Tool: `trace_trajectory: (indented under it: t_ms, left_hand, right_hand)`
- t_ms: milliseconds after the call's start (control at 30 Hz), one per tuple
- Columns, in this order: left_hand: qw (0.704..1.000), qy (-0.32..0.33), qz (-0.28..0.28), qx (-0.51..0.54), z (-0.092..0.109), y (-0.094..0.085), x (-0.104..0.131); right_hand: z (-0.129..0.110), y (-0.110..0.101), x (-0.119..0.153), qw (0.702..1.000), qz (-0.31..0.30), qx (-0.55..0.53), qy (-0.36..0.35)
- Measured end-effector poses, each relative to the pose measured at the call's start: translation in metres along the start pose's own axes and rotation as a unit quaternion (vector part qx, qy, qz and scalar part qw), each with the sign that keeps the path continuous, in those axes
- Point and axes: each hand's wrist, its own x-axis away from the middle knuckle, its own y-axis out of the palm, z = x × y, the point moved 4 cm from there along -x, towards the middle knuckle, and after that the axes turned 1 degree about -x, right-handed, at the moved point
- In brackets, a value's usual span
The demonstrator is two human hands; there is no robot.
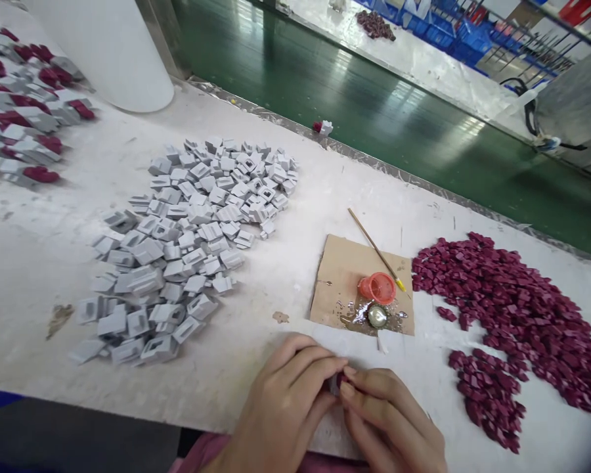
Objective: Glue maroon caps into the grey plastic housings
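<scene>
Near the front edge of the white table, the fingers of my left hand (293, 391) are closed around a small grey plastic piece (333, 385), mostly hidden. My right hand (391, 414) pinches a small maroon piece (341, 378) against it, fingertips nearly meeting the left ones. Just beyond my hands lies a cardboard sheet (337, 263) wet with clear liquid. On it are a red cup (379, 288), a small round dish of liquid (377, 315) and a thin brush (372, 244) with a yellow tip. A short white-tipped item (383, 343) lies at the cardboard's near edge.
Loose grey pieces (187, 230) are heaped on the left, maroon pieces (517, 302) on the right. Joined grey-and-maroon pieces (24, 112) lie far left beside a white cylinder (108, 52). One joined piece (324, 127) sits at the edge of the green conveyor belt (295, 79).
</scene>
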Motion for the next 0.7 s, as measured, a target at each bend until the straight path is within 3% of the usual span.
trace_trajectory:
  t_ms: [67,133,233,300,367,467,533,633,700]
  left_hand:
    - [1.0,0.011,0.006,-0.011,-0.001,0.001,0.001]
    - [1.0,0.014,-0.003,-0.027,-0.004,0.002,0.003]
    - [0.998,0.008,-0.043,-0.043,-0.008,-0.004,0.004]
    - [0.997,0.025,-0.056,-0.041,-0.004,-0.022,-0.002]
    - [0.995,0.058,-0.061,-0.054,0.008,-0.046,-0.019]
    - [0.986,0.104,-0.061,-0.117,0.036,-0.076,-0.076]
    - [0.978,0.123,-0.078,-0.149,0.052,-0.076,-0.131]
    - [0.966,0.112,-0.138,-0.185,0.058,-0.045,-0.223]
    - [0.96,0.086,-0.129,-0.232,0.051,-0.02,-0.276]
  right_hand:
    - [-0.003,0.001,-0.001,1.0,0.009,-0.004,-0.003]
    - [-0.003,0.001,-0.001,1.0,-0.023,0.009,-0.017]
    - [0.01,-0.016,-0.001,0.995,-0.027,0.094,-0.011]
    - [0.031,-0.041,0.0,0.981,0.043,0.184,0.038]
    - [0.056,-0.066,0.001,0.947,0.115,0.284,0.099]
    - [0.09,-0.079,0.001,0.913,0.096,0.373,0.136]
    - [0.104,-0.079,0.002,0.916,0.077,0.369,0.137]
    - [0.117,-0.08,0.01,0.92,0.091,0.366,0.109]
    - [0.126,-0.084,0.019,0.912,0.119,0.389,0.051]
